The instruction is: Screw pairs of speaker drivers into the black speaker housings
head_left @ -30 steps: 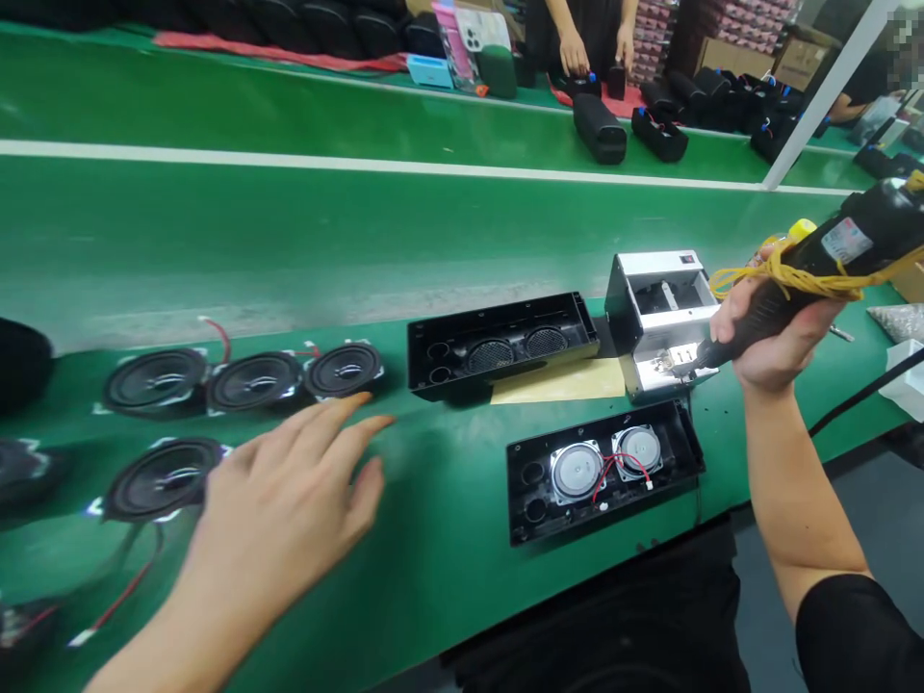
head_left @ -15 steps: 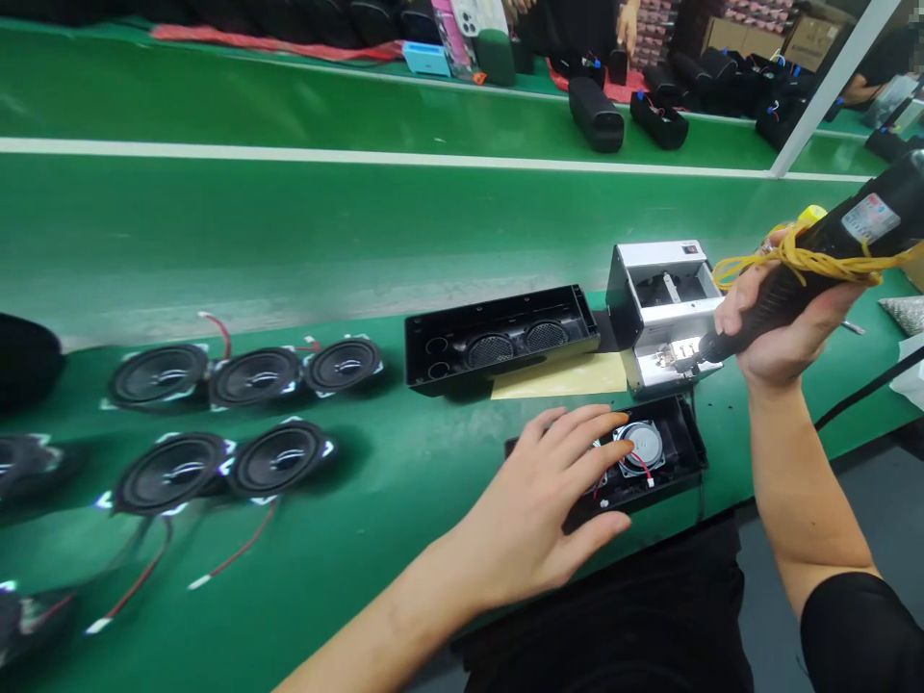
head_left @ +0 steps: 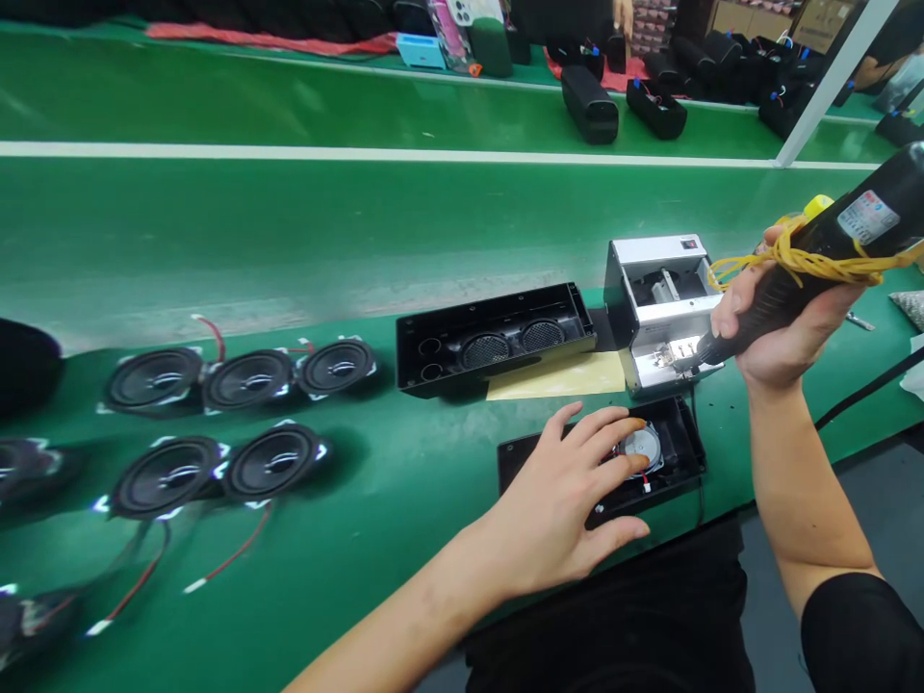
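Observation:
My right hand (head_left: 786, 337) grips a black electric screwdriver (head_left: 841, 226) with a yellow cord bundled around it. The driver's lower end is at the lit front of a silver-and-black screw feeder (head_left: 660, 313). Fingers spread, my left hand (head_left: 552, 491) lies over a black speaker housing (head_left: 682, 423) near the table's front edge. Inside that housing a round speaker driver (head_left: 645, 443) shows its silver back and a short red wire with a white plug. My left fingertips are over this driver; whether they press on it I cannot tell. The hand hides the housing's middle.
Behind my left hand a second black housing (head_left: 498, 337) with two round grilles rests partly on yellow paper (head_left: 555, 375). Several loose speakers (head_left: 274, 462) with wires lie to the left. Across the green divider are more black housings (head_left: 590, 104) and a co-worker's hand (head_left: 622, 14).
My left hand has shifted slightly right over the near housing, covering more of the speaker driver. My right hand keeps the screwdriver at the feeder. The camera view has shifted a little.

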`<state>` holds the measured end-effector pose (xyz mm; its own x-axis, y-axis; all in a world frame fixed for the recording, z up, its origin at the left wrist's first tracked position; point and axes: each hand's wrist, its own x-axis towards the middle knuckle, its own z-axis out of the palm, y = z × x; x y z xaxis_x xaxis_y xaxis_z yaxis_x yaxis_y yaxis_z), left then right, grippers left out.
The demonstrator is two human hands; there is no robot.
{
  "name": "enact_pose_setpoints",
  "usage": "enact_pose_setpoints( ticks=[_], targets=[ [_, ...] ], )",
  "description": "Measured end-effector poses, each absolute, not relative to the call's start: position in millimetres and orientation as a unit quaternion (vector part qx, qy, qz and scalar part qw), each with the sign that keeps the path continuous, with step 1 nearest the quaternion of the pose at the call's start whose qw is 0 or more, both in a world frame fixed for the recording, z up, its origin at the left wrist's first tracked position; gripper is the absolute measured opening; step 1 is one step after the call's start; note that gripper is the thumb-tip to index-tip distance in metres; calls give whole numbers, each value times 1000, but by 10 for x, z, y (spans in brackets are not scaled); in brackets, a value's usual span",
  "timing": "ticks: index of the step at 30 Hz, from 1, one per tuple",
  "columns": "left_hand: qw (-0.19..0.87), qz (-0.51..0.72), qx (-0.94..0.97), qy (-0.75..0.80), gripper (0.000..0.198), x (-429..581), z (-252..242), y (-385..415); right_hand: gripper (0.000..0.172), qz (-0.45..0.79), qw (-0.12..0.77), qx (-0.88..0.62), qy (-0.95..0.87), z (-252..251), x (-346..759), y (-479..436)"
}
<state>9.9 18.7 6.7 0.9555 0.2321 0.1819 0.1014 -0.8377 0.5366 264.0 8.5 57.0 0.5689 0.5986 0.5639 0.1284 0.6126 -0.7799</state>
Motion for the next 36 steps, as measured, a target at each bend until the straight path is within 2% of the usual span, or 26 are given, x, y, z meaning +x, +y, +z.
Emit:
enact_pose_setpoints(
  ticks=[4,8,16,22,27,36],
  targets=[
    [304,114,943,78,27,128,33,128,75,133,793,-424,-416,588,2637,117],
    [338,140,928,69,24,140,-2,113,73,148,790,-415,-426,572,2645,131],
    [274,194,937,93,14,132,-68,126,73,154,784,-414,-436,630,2641,71],
    [209,204,950,106,16,165,-106,127,71,136,787,-415,-435,683,2655,77],
    [201,190,954,119,23,160,-92,128,78,147,784,-415,-437,616,2695,121],
    [207,163,957,122,28,155,-72,129,67,123,775,-415,-461,581,2661,120]
  ],
)
